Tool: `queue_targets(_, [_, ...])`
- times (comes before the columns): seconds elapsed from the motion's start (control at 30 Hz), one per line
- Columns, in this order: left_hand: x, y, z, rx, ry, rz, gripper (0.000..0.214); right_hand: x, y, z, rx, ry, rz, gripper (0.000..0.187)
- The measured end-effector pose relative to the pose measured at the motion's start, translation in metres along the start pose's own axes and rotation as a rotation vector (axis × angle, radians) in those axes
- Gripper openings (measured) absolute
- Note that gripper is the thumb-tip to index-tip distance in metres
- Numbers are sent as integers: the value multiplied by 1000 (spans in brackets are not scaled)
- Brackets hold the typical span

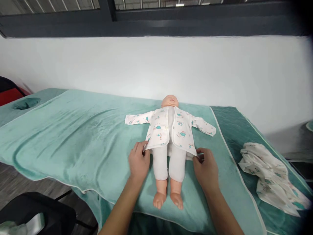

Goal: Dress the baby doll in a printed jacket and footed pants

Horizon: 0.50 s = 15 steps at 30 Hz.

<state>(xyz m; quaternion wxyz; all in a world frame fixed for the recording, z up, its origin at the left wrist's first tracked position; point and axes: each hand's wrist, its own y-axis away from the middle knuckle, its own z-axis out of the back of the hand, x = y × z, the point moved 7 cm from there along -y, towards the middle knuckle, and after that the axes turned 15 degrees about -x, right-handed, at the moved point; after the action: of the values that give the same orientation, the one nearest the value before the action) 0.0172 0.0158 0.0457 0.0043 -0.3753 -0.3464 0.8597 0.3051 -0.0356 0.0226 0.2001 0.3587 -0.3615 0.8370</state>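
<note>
Closest to me, two bare forearms come up from the bottom edge. Off to the left of them, low down, sits a black chair, on the dark floor.

The left hand lies palm down on the green towel, just beside the doll's hip. Its fingers are curled shut over the bottom hem of the jacket, on that side. The right hand mirrors it at the other hip, with thumb and forefinger closed in a pinch on the opposite hem corner. Both hands have hold of cloth only, and neither has hold of the doll's body.

Between the hands the doll lies on its back, bare feet toward me and head away. It wears white leggings. The printed jacket hangs open down the front, with both sleeves spread out to the sides.

The towel covers a padded table, whose darker green cover shows along the right side. On that strip, well apart from the doll, lies a crumpled printed cloth. Far left, the table has an oval face hole.

Behind it all I see a white wall, topped by a dark window frame.
</note>
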Motion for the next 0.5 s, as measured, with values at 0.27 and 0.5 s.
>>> queue_targets(0.27, [-14, -1, 3, -63, 119, -144, 25, 32, 2, 3, -23, -186, 297, 49])
queue_targets(0.5, [-39, -6, -1, -90, 152, -325, 17, 76, -6, -16, 121, -269, 507, 56])
